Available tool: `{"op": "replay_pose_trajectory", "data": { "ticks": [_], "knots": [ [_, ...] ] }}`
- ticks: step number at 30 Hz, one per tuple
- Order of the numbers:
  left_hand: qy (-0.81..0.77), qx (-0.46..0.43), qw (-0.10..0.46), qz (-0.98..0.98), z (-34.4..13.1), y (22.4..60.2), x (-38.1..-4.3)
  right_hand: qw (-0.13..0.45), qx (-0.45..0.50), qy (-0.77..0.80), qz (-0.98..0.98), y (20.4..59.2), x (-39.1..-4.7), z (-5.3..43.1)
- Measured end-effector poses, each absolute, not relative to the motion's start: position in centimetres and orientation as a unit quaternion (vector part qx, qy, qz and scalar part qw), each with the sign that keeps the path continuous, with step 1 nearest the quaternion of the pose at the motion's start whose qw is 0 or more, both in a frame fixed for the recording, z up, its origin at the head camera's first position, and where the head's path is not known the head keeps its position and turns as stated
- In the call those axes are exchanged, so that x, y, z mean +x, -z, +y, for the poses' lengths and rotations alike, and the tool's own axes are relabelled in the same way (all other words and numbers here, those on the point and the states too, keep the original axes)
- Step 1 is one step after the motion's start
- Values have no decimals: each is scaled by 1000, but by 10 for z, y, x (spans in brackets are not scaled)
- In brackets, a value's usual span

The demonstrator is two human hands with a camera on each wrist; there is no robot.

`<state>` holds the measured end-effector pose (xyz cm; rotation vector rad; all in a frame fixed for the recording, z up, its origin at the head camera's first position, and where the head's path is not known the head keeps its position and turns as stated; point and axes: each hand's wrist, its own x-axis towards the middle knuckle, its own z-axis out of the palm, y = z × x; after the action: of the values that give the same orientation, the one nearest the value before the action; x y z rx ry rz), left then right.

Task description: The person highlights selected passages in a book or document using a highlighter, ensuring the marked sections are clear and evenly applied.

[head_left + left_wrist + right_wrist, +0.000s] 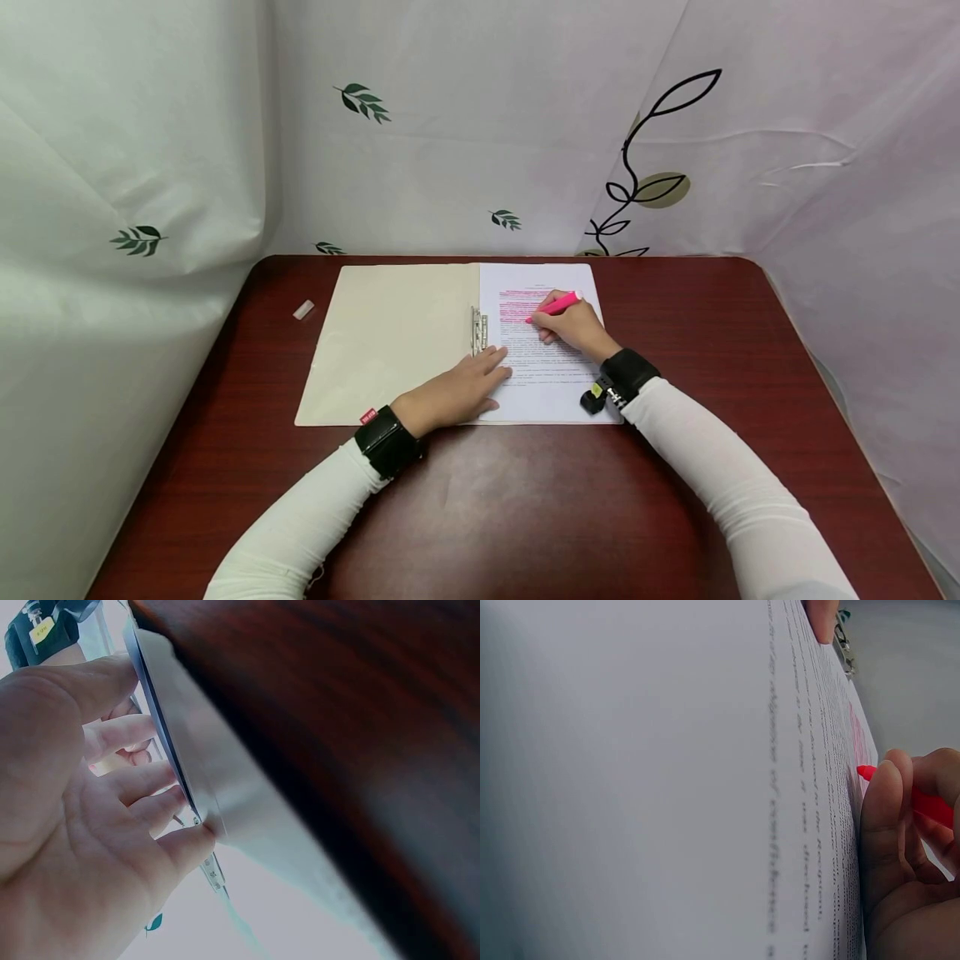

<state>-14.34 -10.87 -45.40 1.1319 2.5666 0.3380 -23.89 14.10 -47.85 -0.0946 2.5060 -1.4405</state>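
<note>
My right hand (568,323) pinches a pink highlighter (558,305), its tip down at the printed text. Seen from the right wrist, the highlighter's tip (865,772) meets the page beside pink-marked lines. The printed sheet (551,404) lies on the right side of an open cream folder (390,350), and its upper lines are coloured pink. My left hand (461,387) rests with spread fingers on the lower left of the sheet, just below the folder's metal clip (478,329). In the left wrist view those fingers (154,784) lie straight along the paper.
A small white block (303,310), perhaps an eraser, lies on the dark red wooden table (480,508) left of the folder. White curtains (450,125) with leaf prints hang behind the table and at its sides. Both wrists wear black camera straps (628,373).
</note>
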Motion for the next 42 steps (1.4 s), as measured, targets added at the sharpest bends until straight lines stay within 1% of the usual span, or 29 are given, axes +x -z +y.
{"op": "replay_pose_trajectory", "data": {
  "ticks": [16, 25, 42],
  "knots": [
    [-124, 400, 152, 895, -109, 454, -144, 134, -26, 487, 863, 478, -241, 143],
    [-118, 398, 153, 897, -109, 455, -144, 125, -36, 488, 863, 479, -242, 144],
    [-124, 397, 155, 896, -109, 454, -144, 127, -35, 496, 858, 480, -243, 151]
  ]
}}
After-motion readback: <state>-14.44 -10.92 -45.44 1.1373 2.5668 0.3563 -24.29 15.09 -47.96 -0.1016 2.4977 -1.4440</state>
